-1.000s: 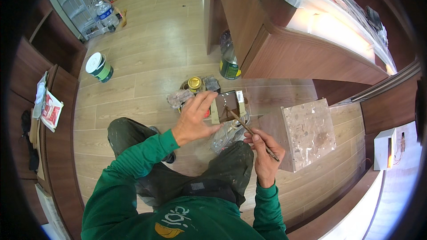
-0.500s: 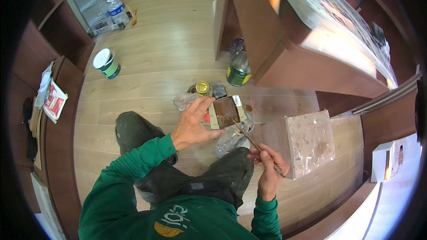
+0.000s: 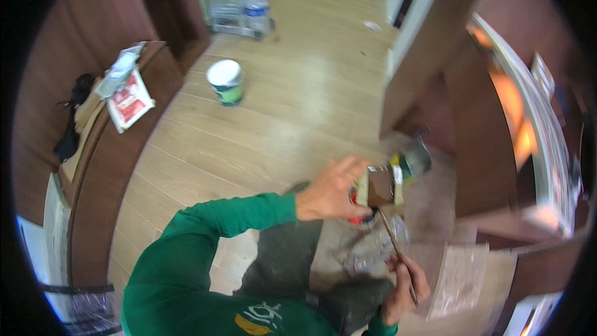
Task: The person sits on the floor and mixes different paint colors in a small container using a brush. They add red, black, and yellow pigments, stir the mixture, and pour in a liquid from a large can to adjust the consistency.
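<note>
My left hand (image 3: 336, 190) holds a small cream-edged carton piece (image 3: 380, 188) by its left side, thumb below and fingers above. Dark brown, like paint, covers its middle. Between the fingers of my right hand (image 3: 405, 289) is a thin brush (image 3: 393, 236) with a long brownish handle. Its tip reaches the lower edge of the carton piece; whether they touch cannot be made out. Something red (image 3: 356, 202) shows beside my left thumb, partly hidden. Below the carton piece lies a crumpled clear plastic bag (image 3: 377, 246) on the floor.
A dark green tin (image 3: 413, 160) stands just beyond the carton piece. A white-lidded tub (image 3: 225, 81) sits farther left on the wood floor. To my right is a stained box-like block (image 3: 458, 280). Brown cabinets flank both sides; a ladder (image 3: 222, 0) and water bottle (image 3: 256, 11) are far off.
The view has turned left, so the room's things appear farther right. My left hand still holds the carton piece and my right hand the brush, its tip now nearer the carton's lower edge.
</note>
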The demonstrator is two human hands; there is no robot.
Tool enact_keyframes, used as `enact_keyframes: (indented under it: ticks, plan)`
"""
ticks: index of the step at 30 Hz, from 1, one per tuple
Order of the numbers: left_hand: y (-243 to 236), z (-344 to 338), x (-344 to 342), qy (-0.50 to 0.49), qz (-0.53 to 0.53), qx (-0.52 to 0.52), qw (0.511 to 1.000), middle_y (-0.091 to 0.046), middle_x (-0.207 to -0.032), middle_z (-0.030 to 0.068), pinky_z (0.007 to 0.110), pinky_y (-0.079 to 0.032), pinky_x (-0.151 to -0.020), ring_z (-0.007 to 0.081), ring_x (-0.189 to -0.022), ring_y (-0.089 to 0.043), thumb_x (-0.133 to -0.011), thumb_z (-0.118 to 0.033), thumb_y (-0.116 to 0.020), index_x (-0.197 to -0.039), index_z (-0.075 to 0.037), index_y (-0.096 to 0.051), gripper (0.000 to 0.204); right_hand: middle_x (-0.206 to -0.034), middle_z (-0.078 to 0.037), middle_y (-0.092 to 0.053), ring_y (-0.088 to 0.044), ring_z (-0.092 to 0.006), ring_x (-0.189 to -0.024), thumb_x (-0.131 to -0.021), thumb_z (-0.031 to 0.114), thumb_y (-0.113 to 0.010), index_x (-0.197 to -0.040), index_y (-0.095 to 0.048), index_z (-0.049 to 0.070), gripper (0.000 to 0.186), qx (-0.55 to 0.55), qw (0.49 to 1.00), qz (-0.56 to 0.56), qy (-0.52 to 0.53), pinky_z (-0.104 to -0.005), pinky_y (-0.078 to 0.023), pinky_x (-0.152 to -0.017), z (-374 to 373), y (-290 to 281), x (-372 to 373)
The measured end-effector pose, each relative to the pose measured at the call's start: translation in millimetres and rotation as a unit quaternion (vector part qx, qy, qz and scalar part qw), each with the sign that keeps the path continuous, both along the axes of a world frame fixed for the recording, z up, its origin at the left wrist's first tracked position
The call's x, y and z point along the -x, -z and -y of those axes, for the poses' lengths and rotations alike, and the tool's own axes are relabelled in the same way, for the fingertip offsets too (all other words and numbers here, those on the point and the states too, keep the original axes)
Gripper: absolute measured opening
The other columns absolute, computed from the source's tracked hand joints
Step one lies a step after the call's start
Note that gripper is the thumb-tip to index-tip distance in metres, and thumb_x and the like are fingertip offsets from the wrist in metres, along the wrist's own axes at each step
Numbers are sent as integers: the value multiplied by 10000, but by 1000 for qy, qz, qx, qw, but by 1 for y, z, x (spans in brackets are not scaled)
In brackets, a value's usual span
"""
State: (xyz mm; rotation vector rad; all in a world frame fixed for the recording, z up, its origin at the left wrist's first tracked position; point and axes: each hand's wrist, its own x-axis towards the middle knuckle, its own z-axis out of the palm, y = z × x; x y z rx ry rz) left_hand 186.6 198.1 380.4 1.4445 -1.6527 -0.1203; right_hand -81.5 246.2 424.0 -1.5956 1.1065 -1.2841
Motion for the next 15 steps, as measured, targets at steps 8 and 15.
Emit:
enact_keyframes:
  ticks: [8, 15]
  plan:
    - [-81, 31, -86, -17, -36, -68, 997, -587, -1337, 226, 481, -497, -1012, 422, -1218, -592, -670, -386, -959, -1437, -9, -531, 956, -976, -185, -770, -698, -247, -852, -1020, 85, -646, -1161, -739, -98, 249, -80, 996, 41, 10, -354, -554, -795, 29, -90, -81]
    - [-250, -22, -149, -113, -131, -111, 979, -558, -1402, 201, 459, -478, -1076, 405, -1275, -570, -697, -396, -936, -1448, -15, -528, 936, -1046, -157, -765, -689, -233, -942, -1033, 130, -663, -1178, -743, -75, 264, -113, 988, -34, -95, -353, -532, -904, 38, -259, -149]
